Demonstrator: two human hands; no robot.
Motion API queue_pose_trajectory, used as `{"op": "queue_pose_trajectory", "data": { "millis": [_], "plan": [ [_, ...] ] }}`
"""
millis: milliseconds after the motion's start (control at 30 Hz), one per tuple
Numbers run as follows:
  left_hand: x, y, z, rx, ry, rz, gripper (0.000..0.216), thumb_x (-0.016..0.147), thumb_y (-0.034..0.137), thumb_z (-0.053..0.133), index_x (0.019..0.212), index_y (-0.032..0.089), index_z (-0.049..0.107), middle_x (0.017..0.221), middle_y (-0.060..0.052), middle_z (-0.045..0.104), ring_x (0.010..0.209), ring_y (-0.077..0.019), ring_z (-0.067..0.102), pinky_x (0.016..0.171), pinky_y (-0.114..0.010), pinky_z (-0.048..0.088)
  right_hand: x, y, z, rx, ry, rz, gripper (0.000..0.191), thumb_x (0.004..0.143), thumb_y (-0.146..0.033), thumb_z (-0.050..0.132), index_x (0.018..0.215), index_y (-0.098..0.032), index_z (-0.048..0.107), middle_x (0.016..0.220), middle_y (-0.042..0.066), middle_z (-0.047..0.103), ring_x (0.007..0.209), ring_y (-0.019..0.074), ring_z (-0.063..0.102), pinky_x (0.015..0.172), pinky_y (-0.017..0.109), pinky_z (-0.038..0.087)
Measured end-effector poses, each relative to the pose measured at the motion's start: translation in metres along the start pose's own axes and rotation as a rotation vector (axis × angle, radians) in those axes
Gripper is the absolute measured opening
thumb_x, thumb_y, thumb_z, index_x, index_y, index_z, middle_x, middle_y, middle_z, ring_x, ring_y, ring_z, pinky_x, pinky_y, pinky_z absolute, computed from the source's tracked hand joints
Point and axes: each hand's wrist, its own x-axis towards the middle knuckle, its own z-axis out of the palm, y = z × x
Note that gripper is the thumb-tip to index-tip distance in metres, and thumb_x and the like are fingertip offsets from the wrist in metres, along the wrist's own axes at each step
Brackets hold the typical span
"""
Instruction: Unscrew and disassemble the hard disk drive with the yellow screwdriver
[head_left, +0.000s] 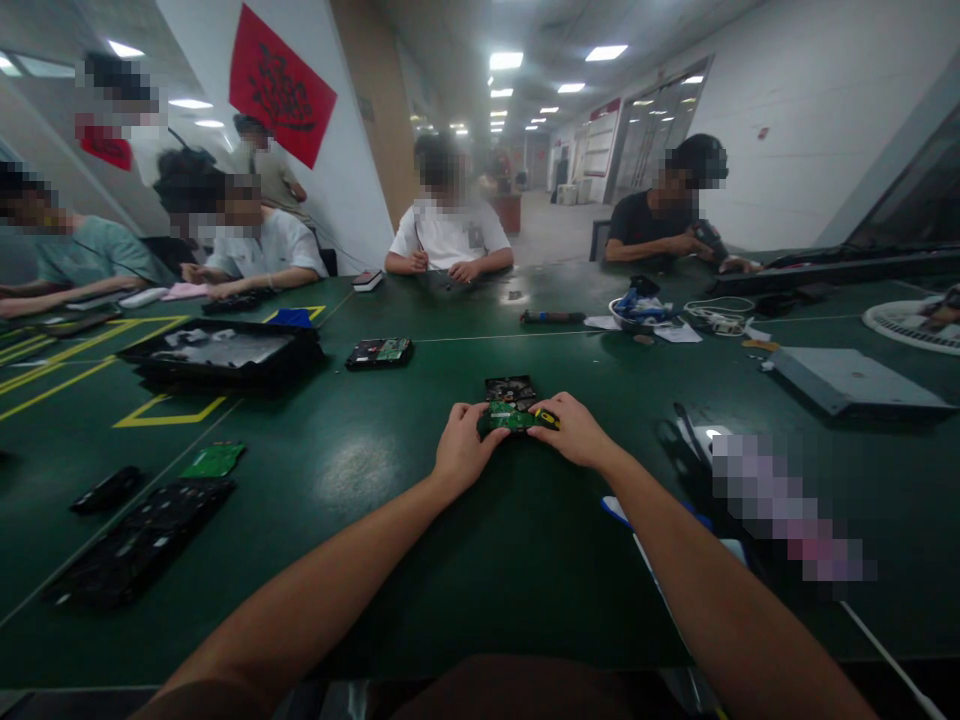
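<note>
Head view, read from left to right. At the far left of the green table (390,560) a long black panel (135,545) was laid flat, with a small black piece (105,490) just beyond it and a bare green card (214,460) beside its far end. Yellow floor-style markings (169,410) were painted on the surface there. Behind them a black tray (221,355) was set, and to its right a drive (379,352) with its circuit side up.

At the centre the left hand (461,445) was closed on the left edge of the board (508,418), with the thumb on top and the fingers curled beneath. The board, small and green, was held just above the table, directly ahead of the person and between both hands. A black casing (510,388) was seen touching its far edge. The right hand (574,430) was bent over the board's right edge, its fingers narrowed round a yellow-and-black tool (547,419); whether the tip met the board could not be told.

Further right a screwdriver (551,317), a bowl (637,310) of blue parts, a grey case (855,380) and a white fan guard (911,325) were spread well apart. Four people were seated along the far side, their hands kept to their own work.
</note>
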Motion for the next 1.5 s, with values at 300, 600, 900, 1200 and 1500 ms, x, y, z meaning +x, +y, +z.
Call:
{"op": "queue_pose_trajectory", "data": {
  "millis": [300, 600, 900, 1200, 1500],
  "plan": [
    [0.001, -0.0053, 0.0022, 0.061, -0.027, 0.074, 0.045, 0.097, 0.045, 0.068, 0.133, 0.02, 0.068, 0.117, -0.006, 0.061, 0.083, -0.0145, 0.064, 0.082, -0.031, 0.056, 0.0012, 0.003, 0.003, -0.026, -0.002, 0.018, 0.04, 0.092, -0.041, 0.071, 0.129, -0.024, 0.072, 0.117, 0.009, 0.059, 0.106, 0.0233, 0.06, 0.1, 0.039, 0.047],
    [-0.0003, -0.007, 0.004, 0.127, -0.049, 0.111, 0.044, 0.099, 0.045, 0.063, 0.135, 0.02, 0.068, 0.124, -0.009, 0.06, 0.09, -0.0182, 0.066, 0.083, -0.033, 0.057, 0.0014, 0.0031, 0.0025, -0.094, 0.017, -0.045, 0.036, 0.092, -0.037, 0.071, 0.125, -0.022, 0.074, 0.114, 0.01, 0.062, 0.106, 0.0243, 0.062, 0.099, 0.039, 0.049],
    [-0.001, -0.0052, 0.0036, 0.14, -0.071, 0.092, 0.053, 0.096, 0.049, 0.066, 0.139, 0.018, 0.064, 0.128, -0.011, 0.058, 0.092, -0.0203, 0.065, 0.082, -0.034, 0.058, 0.0015, 0.001, 0.0022, -0.114, 0.008, -0.022, 0.039, 0.093, -0.039, 0.07, 0.129, -0.023, 0.072, 0.116, 0.011, 0.062, 0.105, 0.0247, 0.062, 0.099, 0.04, 0.049],
    [-0.0002, -0.0062, 0.004, 0.088, -0.055, 0.063, 0.051, 0.095, 0.047, 0.069, 0.137, 0.02, 0.064, 0.125, -0.009, 0.058, 0.095, -0.0202, 0.065, 0.081, -0.032, 0.057, 0.0019, 0.0019, 0.0015, -0.107, -0.004, -0.026, 0.037, 0.093, -0.038, 0.071, 0.126, -0.023, 0.073, 0.116, 0.01, 0.062, 0.105, 0.0248, 0.063, 0.098, 0.04, 0.049],
    [0.002, -0.0072, 0.0047, 0.027, -0.019, 0.012, 0.062, 0.09, 0.044, 0.075, 0.143, 0.018, 0.056, 0.121, -0.009, 0.06, 0.094, -0.0215, 0.066, 0.083, -0.035, 0.058, 0.003, 0.0054, 0.0053, -0.089, 0.037, -0.018, 0.038, 0.092, -0.038, 0.072, 0.126, -0.024, 0.071, 0.115, 0.01, 0.063, 0.106, 0.0249, 0.063, 0.098, 0.04, 0.049]
  ]
}}
